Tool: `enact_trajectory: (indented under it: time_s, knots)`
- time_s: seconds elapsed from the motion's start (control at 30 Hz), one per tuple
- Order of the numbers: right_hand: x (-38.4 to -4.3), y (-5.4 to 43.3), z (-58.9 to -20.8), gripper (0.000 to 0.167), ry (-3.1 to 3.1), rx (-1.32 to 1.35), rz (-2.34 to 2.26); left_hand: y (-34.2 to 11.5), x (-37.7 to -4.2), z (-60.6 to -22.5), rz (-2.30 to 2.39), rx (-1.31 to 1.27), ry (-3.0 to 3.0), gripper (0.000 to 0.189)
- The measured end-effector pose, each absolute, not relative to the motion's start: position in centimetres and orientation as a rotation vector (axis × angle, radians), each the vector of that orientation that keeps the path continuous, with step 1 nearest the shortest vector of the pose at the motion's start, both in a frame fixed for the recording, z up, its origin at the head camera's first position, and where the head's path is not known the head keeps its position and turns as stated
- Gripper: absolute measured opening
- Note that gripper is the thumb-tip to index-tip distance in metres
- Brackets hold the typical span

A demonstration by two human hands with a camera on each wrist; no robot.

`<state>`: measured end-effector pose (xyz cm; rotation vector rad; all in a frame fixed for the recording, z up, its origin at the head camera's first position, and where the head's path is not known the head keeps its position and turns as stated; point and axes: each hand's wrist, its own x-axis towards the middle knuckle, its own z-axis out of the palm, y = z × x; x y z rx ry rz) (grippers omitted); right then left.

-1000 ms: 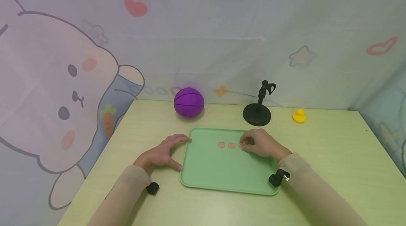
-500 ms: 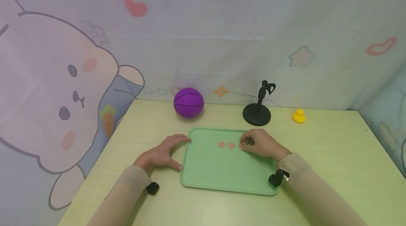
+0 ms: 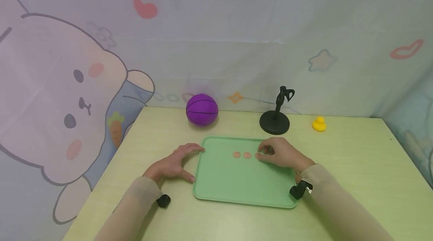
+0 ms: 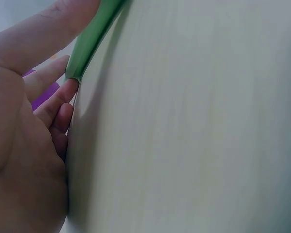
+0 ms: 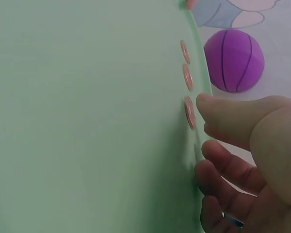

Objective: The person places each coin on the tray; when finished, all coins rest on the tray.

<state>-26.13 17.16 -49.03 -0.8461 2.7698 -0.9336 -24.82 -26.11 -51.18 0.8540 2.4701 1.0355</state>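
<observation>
Three copper-coloured coins lie flat in a row on a light green tray (image 3: 243,181): a left coin (image 3: 236,154), a middle coin (image 3: 247,155) and a right coin (image 3: 258,155). My right hand (image 3: 282,153) hovers just right of the row, fingers loosely bent. In the right wrist view, a small gap shows between my thumb and the nearest coin (image 5: 190,112). At the tray's left edge my left hand (image 3: 171,162) is spread, thumb and fingertips at the rim. The left wrist view shows its fingers against the green rim (image 4: 89,43).
Behind the tray stand a purple ball (image 3: 202,110) with black lines and a black round-based stand (image 3: 274,122). A yellow rubber duck (image 3: 319,124) sits farther right on the pale wooden table (image 3: 345,165). A printed cloth (image 3: 236,45) hangs behind.
My right hand has shifted slightly to the right, off the right coin, which shows more fully and stays on the tray. My left hand keeps its place.
</observation>
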Motion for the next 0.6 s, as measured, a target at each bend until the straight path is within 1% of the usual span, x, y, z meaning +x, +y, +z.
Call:
enact_trajectory:
  time_s: [0.07, 0.27, 0.6]
  knots:
    - [-26.0, 17.9, -48.8, 0.02, 2.757, -0.841, -0.959, -26.1, -24.8, -51.2, 1.033, 0.857, 2.468, 0.102]
    - [-25.8, 20.7, -48.2, 0.023, 2.751, -0.822, -0.996, -26.0, -24.8, -51.3, 1.043, 0.872, 2.469, 0.101]
    - [-25.0, 24.7, -47.6, 0.02, 2.814, -0.75, -0.999, -26.1, -25.0, -51.1, 1.025, 0.858, 2.474, 0.102]
